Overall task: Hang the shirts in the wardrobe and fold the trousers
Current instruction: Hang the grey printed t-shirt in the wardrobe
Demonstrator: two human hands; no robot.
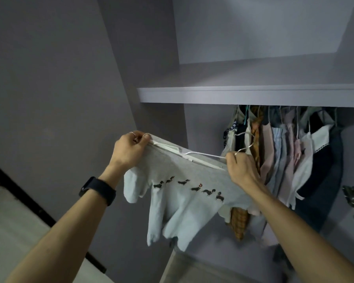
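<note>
The left hand (131, 149) pinches one shoulder of the pale grey T-shirt (182, 201) against the end of a white hanger (194, 154), fingers curled tight, the raised wrist wearing a black watch (98, 189). The right hand (240, 167) is closed round the hanger's other side beside its wire hook, forearm reaching up. The shirt (small dachshunds printed across it) droops between both hands, below the wardrobe shelf edge (233, 96). Hung clothes (284, 152) crowd the space under the shelf just behind the right hand; bare back wall shows to their left
</note>
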